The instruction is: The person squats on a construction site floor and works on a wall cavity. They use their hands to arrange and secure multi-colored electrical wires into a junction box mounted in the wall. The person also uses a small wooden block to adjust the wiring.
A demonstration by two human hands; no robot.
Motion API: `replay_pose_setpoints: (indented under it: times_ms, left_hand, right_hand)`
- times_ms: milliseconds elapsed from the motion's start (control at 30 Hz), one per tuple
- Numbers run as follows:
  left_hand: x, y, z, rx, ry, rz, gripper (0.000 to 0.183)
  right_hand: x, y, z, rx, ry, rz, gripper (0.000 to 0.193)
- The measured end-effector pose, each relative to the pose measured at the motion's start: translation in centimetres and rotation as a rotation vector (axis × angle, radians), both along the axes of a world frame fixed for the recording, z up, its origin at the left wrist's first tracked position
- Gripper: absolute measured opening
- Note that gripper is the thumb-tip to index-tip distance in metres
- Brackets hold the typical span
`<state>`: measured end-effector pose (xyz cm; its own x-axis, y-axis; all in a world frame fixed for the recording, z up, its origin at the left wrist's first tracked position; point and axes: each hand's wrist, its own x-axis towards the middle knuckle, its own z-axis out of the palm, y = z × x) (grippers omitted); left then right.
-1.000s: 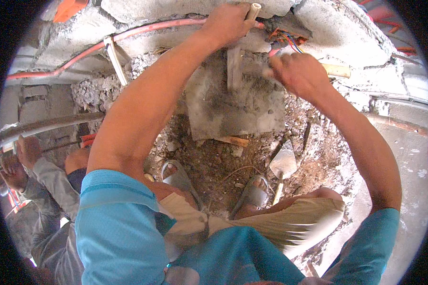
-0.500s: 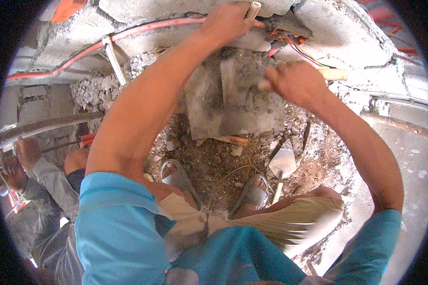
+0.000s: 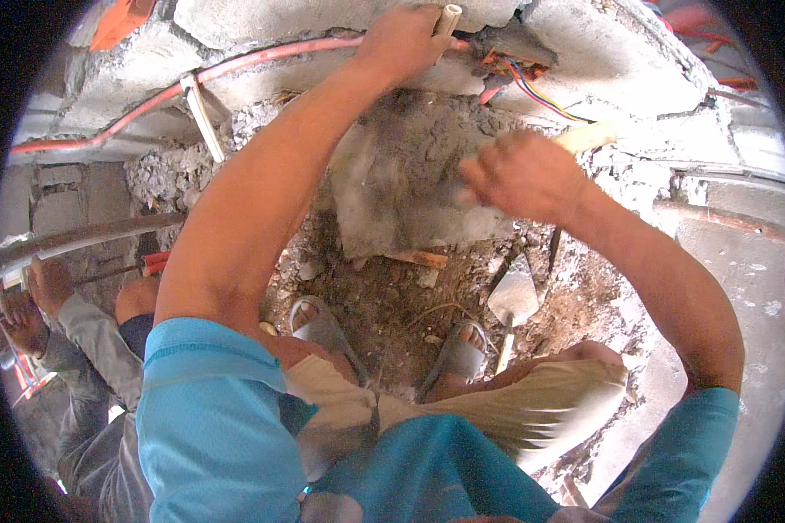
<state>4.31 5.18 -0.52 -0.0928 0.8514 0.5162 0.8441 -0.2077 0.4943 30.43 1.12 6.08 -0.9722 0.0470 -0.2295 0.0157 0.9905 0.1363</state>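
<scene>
My left hand (image 3: 401, 42) is closed around a short pale tube-like piece (image 3: 449, 17), whose round end stands up past the fingers, against the broken block wall beside a red conduit (image 3: 262, 56). My right hand (image 3: 519, 177), smeared by motion, is wrapped round a tool's yellowish handle (image 3: 589, 137) that sticks out on its right. I cannot make out the tool's head. Below and between the hands lies a dusty grey slab-like piece (image 3: 384, 205), blurred in part. Several coloured wires (image 3: 536, 90) come out of an orange box (image 3: 506, 63) in the wall.
A trowel (image 3: 515, 296) lies on the rubble floor near my sandalled feet. A white strip (image 3: 202, 118) leans on the conduit at left. A brick-coloured fragment (image 3: 423, 259) rests below the slab. At far left another person's hands (image 3: 39, 301) are by a long pipe (image 3: 87, 240).
My right hand and its tool have moved down and a little left, the handle now tilted. A pale upright strip seen above the slab earlier no longer shows. My left hand keeps its hold.
</scene>
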Motion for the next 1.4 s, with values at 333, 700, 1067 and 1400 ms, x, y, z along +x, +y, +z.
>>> replay_pose_setpoints:
  times_ms: [333,700,1067,1400]
  left_hand:
    - [1.5,0.1,1.0,-0.099,-0.097,0.009,0.037]
    - [1.1,0.2,-0.2,-0.019,-0.062,0.010,0.035]
    - [0.7,-0.9,1.0,-0.090,-0.070,-0.007,0.032]
    - [0.7,0.3,-0.5,-0.122,-0.041,0.075,0.034]
  right_hand:
    - [0.3,6.6,-2.7,0.166,0.013,-0.369,0.043]
    - [-1.9,8.0,-2.3,0.159,0.141,-0.373,0.043]
    - [-0.9,0.0,-1.7,-0.106,0.014,0.066,0.039]
    - [-1.8,3.0,-3.5,0.100,0.188,-0.132,0.044]
